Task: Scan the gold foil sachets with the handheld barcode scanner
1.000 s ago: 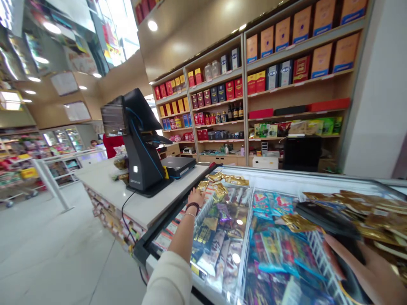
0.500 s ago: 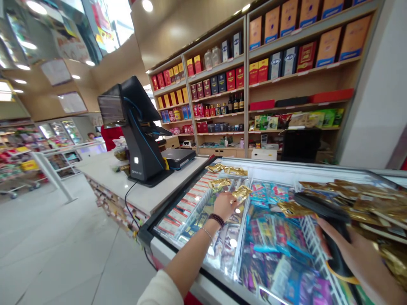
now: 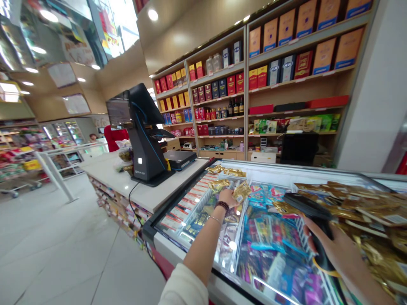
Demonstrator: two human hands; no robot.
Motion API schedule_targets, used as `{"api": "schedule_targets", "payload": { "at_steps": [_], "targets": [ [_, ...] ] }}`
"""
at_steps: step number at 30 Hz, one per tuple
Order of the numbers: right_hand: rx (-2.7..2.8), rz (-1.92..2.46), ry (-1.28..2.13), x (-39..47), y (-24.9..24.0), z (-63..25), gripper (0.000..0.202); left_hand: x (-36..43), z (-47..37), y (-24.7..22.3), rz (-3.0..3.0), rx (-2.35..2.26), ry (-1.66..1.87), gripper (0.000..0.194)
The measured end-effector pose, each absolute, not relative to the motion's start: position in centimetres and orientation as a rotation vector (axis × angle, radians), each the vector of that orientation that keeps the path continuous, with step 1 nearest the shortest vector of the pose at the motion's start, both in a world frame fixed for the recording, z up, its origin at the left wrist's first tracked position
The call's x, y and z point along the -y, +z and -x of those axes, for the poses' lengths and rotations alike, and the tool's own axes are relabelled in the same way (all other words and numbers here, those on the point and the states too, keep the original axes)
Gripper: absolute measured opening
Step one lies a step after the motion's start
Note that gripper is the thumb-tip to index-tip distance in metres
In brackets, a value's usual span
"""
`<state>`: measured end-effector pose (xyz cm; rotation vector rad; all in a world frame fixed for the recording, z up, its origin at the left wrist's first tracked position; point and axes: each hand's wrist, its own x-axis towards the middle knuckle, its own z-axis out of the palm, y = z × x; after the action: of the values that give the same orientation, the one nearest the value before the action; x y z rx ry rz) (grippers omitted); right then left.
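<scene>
My left hand (image 3: 227,198), with a beaded bracelet at the wrist, is closed on the edge of a gold packet (image 3: 241,191) above the glass top of the chest freezer (image 3: 168,245). More gold packets (image 3: 234,172) lie on the glass just beyond it. At the right, my right hand (image 3: 337,243) is wrapped round the handle of a black barcode scanner (image 3: 310,205), whose head points left. Under the scanner head lies one gold packet (image 3: 284,207), and a large pile of gold packets (image 3: 359,203) is beside and behind my right hand.
Left of the freezer is a white counter (image 3: 146,197) with a black checkout terminal (image 3: 143,140), a flat black device (image 3: 181,159) and a hanging cable (image 3: 130,203). Shelves of boxes (image 3: 219,89) stand behind. A person in red (image 3: 114,137) is past the counter.
My left hand has drawn the gold packet slightly up, and its printed side now faces more toward me. The scanner in my right hand has shifted a little left. The whole view has moved slightly.
</scene>
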<state>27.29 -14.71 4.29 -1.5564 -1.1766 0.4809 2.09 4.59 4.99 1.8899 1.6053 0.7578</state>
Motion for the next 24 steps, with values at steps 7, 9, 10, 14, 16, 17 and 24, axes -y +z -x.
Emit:
{"api": "schedule_targets", "payload": {
  "at_steps": [7, 9, 10, 14, 16, 17, 24],
  "targets": [
    [1.284, 1.515, 0.493, 15.7, 4.7, -25.5, 0.052, -2.1, -2.4, 2.0, -1.596, -1.268, 1.040, 0.023],
    [1.311, 1.524, 0.476, 16.0, 4.9, -24.9, 0.048, -1.8, -2.4, 1.7, -1.403, -1.074, 1.112, 0.034],
    [1.324, 1.529, 0.472, 16.2, 4.9, -24.6, 0.046, -1.6, -2.4, 1.6, -1.300, -0.972, 1.142, 0.039],
    [1.362, 1.559, 0.464, 16.5, 4.8, -23.9, 0.040, -1.1, -2.7, 1.7, -1.139, -0.782, 1.165, 0.048],
    [1.374, 1.569, 0.459, 16.6, 4.7, -23.8, 0.038, -0.9, -2.9, 1.7, -1.154, -0.788, 1.150, 0.051],
    [1.378, 1.573, 0.459, 16.6, 4.7, -23.7, 0.038, -0.9, -3.0, 1.7, -1.161, -0.799, 1.140, 0.052],
    [1.373, 1.553, 0.467, 16.5, 4.6, -23.6, 0.036, -0.9, -3.3, 1.5, -1.171, -0.855, 1.126, 0.057]
  ]
}}
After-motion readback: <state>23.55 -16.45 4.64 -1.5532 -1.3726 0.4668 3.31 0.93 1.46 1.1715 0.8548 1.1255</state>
